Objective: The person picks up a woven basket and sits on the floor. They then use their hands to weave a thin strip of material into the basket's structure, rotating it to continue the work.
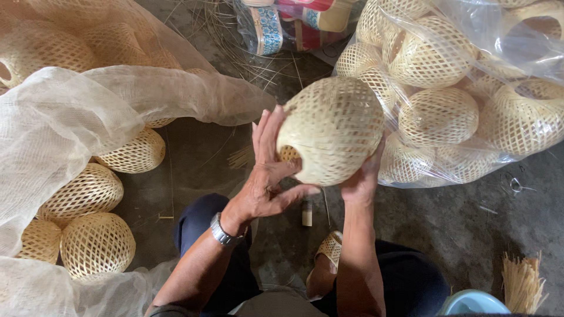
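A pale woven bamboo ball [332,129], egg-shaped with an open lattice and a hole at its lower left, is held up in front of me between both hands. My left hand [267,176] presses its left side, fingers straight up and thumb under the hole; a metal watch sits on that wrist. Cupping the ball's lower right side is my right hand [363,176], mostly hidden behind it.
A clear plastic bag [464,94] full of similar woven balls lies at the right. At the left, several more balls [97,243] sit in white mesh netting [70,123]. Bamboo strips [521,282] stand at the lower right, a blue bowl [473,303] beside them. My knees and a sandal are below.
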